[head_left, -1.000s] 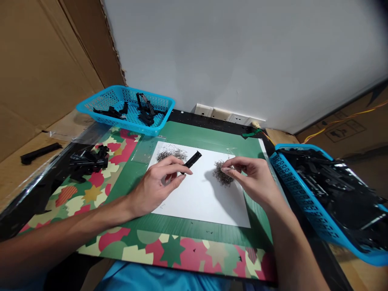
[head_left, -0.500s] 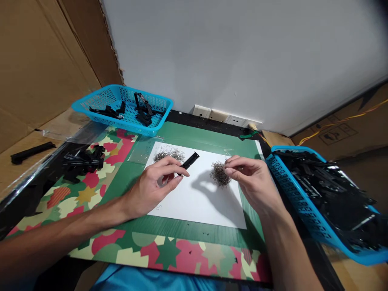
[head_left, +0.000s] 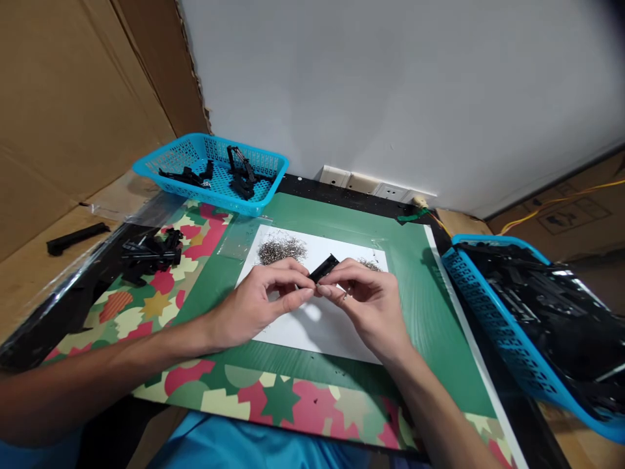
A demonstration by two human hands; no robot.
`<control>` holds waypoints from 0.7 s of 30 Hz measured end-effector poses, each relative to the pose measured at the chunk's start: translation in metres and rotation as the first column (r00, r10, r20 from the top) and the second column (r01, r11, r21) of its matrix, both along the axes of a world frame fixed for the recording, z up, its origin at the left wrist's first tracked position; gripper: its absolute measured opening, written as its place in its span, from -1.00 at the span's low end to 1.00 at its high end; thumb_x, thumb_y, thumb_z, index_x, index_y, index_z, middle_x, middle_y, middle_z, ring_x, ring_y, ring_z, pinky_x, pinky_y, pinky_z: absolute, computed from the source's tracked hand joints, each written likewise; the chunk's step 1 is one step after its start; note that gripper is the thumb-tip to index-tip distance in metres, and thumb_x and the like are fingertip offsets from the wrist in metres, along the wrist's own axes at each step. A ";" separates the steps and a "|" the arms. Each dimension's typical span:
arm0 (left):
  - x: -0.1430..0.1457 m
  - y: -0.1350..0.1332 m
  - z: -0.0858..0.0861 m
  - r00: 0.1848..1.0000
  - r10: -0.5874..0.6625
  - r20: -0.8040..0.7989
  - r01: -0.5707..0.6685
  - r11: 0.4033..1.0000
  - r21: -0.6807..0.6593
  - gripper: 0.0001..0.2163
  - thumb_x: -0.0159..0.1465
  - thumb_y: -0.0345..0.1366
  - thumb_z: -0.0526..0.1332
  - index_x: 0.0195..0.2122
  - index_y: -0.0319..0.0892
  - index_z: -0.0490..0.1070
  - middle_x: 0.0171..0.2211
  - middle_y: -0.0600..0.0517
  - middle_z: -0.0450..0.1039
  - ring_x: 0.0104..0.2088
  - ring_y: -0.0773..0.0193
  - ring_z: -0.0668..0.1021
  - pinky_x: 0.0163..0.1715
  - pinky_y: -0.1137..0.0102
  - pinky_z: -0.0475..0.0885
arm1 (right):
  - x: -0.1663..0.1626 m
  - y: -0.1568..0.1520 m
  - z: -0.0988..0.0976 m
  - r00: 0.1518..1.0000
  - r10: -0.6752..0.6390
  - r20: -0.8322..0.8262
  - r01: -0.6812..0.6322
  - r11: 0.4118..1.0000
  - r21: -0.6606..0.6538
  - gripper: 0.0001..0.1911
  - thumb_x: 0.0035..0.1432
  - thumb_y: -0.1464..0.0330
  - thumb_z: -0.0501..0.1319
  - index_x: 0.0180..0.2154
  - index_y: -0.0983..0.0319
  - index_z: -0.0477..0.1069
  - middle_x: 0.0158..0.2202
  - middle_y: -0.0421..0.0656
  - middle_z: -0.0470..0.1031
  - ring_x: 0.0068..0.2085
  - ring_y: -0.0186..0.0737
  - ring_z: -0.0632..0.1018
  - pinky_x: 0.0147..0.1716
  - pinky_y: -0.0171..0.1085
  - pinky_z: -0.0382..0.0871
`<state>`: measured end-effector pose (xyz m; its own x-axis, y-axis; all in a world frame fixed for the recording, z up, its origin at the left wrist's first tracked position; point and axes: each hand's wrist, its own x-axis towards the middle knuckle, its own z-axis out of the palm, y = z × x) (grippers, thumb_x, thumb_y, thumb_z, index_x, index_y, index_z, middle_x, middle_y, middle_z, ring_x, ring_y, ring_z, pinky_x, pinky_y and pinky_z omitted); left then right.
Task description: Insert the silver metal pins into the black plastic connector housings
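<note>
My left hand pinches a short black plastic strip above a white paper sheet. My right hand has come against the strip's near end, fingers pinched together on it; whether a small metal piece sits between the fingertips I cannot make out. Two heaps of tiny metal springs lie on the sheet: one at the back left, the other partly hidden behind my right hand.
A blue basket at the back left holds a few black parts. A bigger blue basket on the right is full of black strips. Loose black parts lie on the patterned mat, one black strip on the cardboard at left.
My right hand left the right spring heap and moved left to meet the black strip held by my left hand. The camera view shifted slightly.
</note>
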<state>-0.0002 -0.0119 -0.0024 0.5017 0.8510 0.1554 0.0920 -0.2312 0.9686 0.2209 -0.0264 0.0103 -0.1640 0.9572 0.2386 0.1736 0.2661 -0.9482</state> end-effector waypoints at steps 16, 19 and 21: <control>-0.002 0.001 0.005 0.997 0.018 -0.079 -0.019 1.000 -0.012 -0.79 0.50 -0.16 0.23 0.00 -0.07 0.63 -0.07 -0.02 0.55 -0.09 0.21 0.54 -0.16 0.37 0.40 | 0.002 0.000 -0.003 0.988 -0.155 0.006 0.155 0.988 -0.024 -0.88 0.25 0.28 0.46 -0.34 0.15 0.70 -0.37 -0.17 0.64 -0.36 -0.25 0.52 -0.38 -0.25 0.32; -0.002 -0.001 0.004 0.997 -0.006 -0.080 -0.002 0.995 -0.096 -0.73 0.44 -0.11 0.31 0.10 -0.06 0.53 -0.13 0.02 0.54 -0.27 0.29 0.50 -0.29 0.40 0.38 | 0.007 0.003 -0.004 0.980 -0.200 -0.017 0.196 0.972 -0.132 -0.84 0.20 0.22 0.49 -0.34 0.16 0.70 -0.37 -0.16 0.65 -0.33 -0.24 0.53 -0.34 -0.26 0.34; -0.001 -0.001 0.003 0.998 0.010 -0.064 -0.020 0.988 -0.153 -0.68 0.37 -0.09 0.39 0.07 -0.07 0.48 -0.22 0.09 0.50 -0.42 0.38 0.40 -0.41 0.44 0.31 | 0.009 0.004 -0.004 0.976 -0.216 0.006 0.214 0.961 -0.177 -0.82 0.18 0.20 0.50 -0.32 0.17 0.71 -0.37 -0.15 0.65 -0.33 -0.23 0.54 -0.33 -0.26 0.35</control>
<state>-0.0015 -0.0133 0.0009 0.4935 0.8697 -0.0088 0.1559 -0.0785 0.9847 0.2304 -0.0225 0.0065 0.0526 0.9965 0.0643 0.1954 0.0528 -0.9793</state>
